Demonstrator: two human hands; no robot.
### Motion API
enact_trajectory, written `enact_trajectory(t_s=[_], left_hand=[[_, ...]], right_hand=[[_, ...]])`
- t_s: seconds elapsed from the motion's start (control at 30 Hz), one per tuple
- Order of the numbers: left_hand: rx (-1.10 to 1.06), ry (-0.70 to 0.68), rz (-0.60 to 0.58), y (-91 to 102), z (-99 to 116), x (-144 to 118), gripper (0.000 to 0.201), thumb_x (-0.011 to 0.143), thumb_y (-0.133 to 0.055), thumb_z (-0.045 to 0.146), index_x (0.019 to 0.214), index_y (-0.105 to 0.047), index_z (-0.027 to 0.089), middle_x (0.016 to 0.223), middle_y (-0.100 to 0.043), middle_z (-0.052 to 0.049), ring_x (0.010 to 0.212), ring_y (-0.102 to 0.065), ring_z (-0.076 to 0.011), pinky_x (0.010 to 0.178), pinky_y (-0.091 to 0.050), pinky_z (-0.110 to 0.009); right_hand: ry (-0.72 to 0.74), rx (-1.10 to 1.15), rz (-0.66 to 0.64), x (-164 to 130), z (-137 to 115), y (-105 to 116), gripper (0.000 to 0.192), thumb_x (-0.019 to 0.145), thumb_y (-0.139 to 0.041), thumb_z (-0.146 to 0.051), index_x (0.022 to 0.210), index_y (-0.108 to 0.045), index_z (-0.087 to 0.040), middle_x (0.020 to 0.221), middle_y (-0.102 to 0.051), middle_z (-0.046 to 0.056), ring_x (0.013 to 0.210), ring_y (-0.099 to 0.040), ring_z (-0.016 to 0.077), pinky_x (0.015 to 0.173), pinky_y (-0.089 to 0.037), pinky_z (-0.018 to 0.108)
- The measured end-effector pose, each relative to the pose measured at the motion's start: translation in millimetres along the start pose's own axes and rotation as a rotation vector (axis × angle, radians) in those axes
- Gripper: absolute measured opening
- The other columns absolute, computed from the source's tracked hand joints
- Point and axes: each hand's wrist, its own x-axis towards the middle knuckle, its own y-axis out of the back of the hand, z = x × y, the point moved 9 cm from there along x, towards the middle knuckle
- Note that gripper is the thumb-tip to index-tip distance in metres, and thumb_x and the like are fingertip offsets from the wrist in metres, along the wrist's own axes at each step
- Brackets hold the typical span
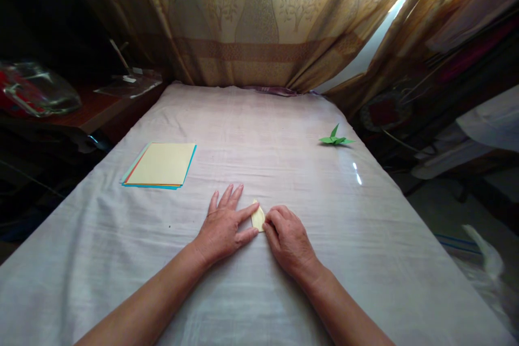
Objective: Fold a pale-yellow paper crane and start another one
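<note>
A small folded piece of pale yellow paper [257, 219] lies on the sheet-covered surface between my hands. My left hand [225, 227] rests flat with its fingers spread, the index fingertip and thumb touching the paper's left side. My right hand [290, 238] is closed, thumb and fingers pinching the paper's right edge. Farther left is a stack of square coloured paper [164, 165], a cream sheet on top and blue, red and orange edges showing beneath. A green folded paper crane [335, 139] sits toward the far right.
A pale sheet [243, 135] with slight wrinkles covers the surface. Patterned curtains [259, 27] hang behind it. At left, a wooden table [97, 111] bears a clear plastic bag [132, 84]. Draped white cloth [490, 124] hangs on the right.
</note>
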Motion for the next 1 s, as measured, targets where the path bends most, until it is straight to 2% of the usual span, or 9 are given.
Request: enact_trajectory(t_s=[0.4, 0.73, 0.83, 1.0], left_hand=[[0.038, 0.019, 0.036, 0.7, 1, 1, 0.053, 0.086, -0.064, 0.049, 0.136, -0.053, 0.038, 0.158, -0.030, -0.009, 0.145, -0.023, -0.0354, 0.113, -0.018, -0.062], [0.019, 0.036, 0.032, -0.6, 0, 3, 0.057, 0.082, -0.068, 0.048, 0.136, -0.053, 0.039, 0.158, -0.029, -0.009, 0.145, -0.023, -0.0363, 0.113, -0.017, -0.064], [0.015, 0.039, 0.025, -0.7, -1, 3, 0.056, 0.083, -0.068, 0.048, 0.136, -0.053, 0.038, 0.158, -0.029, -0.010, 0.145, -0.023, -0.0362, 0.113, -0.017, -0.063], [0.009, 0.027, -0.003, -3.1, -2, 4, 0.056, 0.084, -0.065, 0.050, 0.138, -0.051, 0.038, 0.159, -0.026, -0.010, 0.146, -0.020, -0.0364, 0.113, -0.014, -0.063]], right_hand=[[-0.057, -0.097, -0.012, 7, 1, -1, 0.010, 0.088, -0.056, -0.017, 0.079, -0.055, -0.021, 0.082, -0.058, 0.002, 0.077, -0.054, 0.0173, 0.073, -0.039, 0.028], [-0.127, -0.215, -0.031, 27, 11, 0, 0.015, 0.091, -0.059, -0.029, 0.077, -0.059, -0.023, 0.076, -0.062, -0.002, 0.061, -0.054, 0.0133, 0.056, -0.030, 0.026], [-0.104, -0.205, -0.043, 25, 10, -1, 0.013, 0.090, -0.060, -0.029, 0.079, -0.059, -0.023, 0.078, -0.063, -0.001, 0.064, -0.055, 0.0132, 0.058, -0.032, 0.025], [-0.046, -0.160, -0.092, 15, 4, 0, 0.012, 0.087, -0.065, -0.030, 0.090, -0.059, -0.021, 0.089, -0.062, 0.002, 0.081, -0.060, 0.0173, 0.071, -0.042, 0.026]])
